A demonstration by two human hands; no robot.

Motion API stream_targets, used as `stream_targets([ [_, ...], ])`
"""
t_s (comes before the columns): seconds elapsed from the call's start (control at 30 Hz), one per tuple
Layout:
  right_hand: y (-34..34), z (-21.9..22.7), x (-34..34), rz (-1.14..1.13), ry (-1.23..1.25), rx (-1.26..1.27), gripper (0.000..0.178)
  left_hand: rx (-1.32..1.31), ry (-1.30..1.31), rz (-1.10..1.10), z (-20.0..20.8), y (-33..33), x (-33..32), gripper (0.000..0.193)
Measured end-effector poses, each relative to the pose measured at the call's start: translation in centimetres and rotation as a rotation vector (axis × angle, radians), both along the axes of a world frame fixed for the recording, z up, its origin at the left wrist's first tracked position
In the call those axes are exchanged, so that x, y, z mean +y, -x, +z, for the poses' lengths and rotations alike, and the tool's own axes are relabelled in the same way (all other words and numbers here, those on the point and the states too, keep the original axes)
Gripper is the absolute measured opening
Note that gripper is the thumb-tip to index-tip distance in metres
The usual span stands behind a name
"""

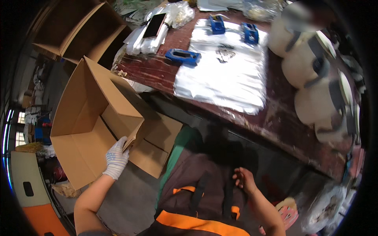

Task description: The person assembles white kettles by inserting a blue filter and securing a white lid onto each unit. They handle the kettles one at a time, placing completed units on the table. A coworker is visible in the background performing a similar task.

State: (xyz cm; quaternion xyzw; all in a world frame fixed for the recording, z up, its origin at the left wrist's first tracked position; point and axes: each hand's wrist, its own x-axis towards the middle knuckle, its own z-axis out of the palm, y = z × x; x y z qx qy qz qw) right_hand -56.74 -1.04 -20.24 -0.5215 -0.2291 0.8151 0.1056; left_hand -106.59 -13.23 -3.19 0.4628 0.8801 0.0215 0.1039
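My left hand (117,158), in a white knitted glove, is closed on the edge of an open cardboard box (75,147). The box is tilted, with its flaps spread and its inside facing me. My right hand (244,179) is bare and hangs above my dark trousers, fingers loosely bent and a little apart, with nothing seen in it. Beyond the box, on the dark red table (275,129), lies a stack of clear plastic bags (222,78). Blue plastic blocks sit on and beside the stack: one block (183,56) at its left, and two at its far end.
White helmet-like shells with dark straps (315,69) stand in a row along the table's right side. A phone (154,26) lies on plastic wrapping at the far left. More cardboard boxes (84,33) stand behind my box. A plastic bag (325,208) is at the lower right.
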Motion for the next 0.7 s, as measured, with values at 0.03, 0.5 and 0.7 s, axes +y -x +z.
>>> stream_targets([
  [0.03,0.7,0.8,-0.8,-0.036,-0.058,0.001,0.041,0.024,-0.032,-0.042,-1.0,-1.0,-0.6,0.047],
  [0.5,-0.2,7.1,-15.6,-0.260,-0.753,-0.114,0.021,-0.035,0.330,-0.140,-10.6,2.5,-2.1,0.105],
  [0.7,0.2,11.9,-17.8,-0.231,-0.722,-0.225,0.020,-0.469,0.169,0.195,-10.2,13.6,-4.1,0.089],
])
